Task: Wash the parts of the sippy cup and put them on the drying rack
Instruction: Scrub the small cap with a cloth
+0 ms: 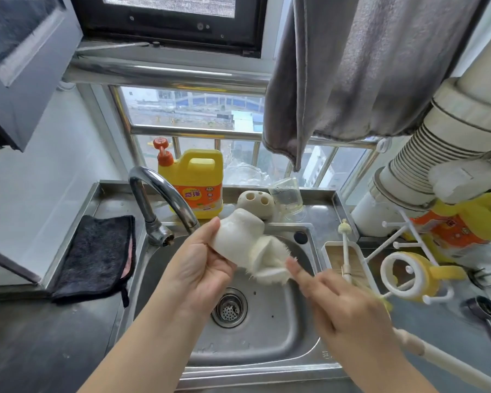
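Low in the frame, right of centre, the right hand (342, 302) is curled round the long pale handle of a bottle brush (270, 268); the handle runs down to the lower right corner, and motion blur makes the exact finger positions hard to read. The brush's white bristled head sits at the mouth of the cup body (240, 236), perhaps partly inside it. Left of centre, the left hand (201, 265) grips that milky-white cup body, thumb on top and fingers beneath, above the steel sink (267, 330); the drain strainer (229, 307) lies just below the hands. At mid right the white drying rack (400, 245) carries a yellow handled cup part (425, 276); a small brush (345, 245) stands in a tray beside it. At mid left a dark cloth (97, 256) lies on the counter. Behind the hands the faucet (159, 199) arches; farther back stand a yellow detergent jug (194, 182), a beige holder with holes (255, 201) and a clear glass (287, 194); a grey towel (352, 66) hangs at upper right.
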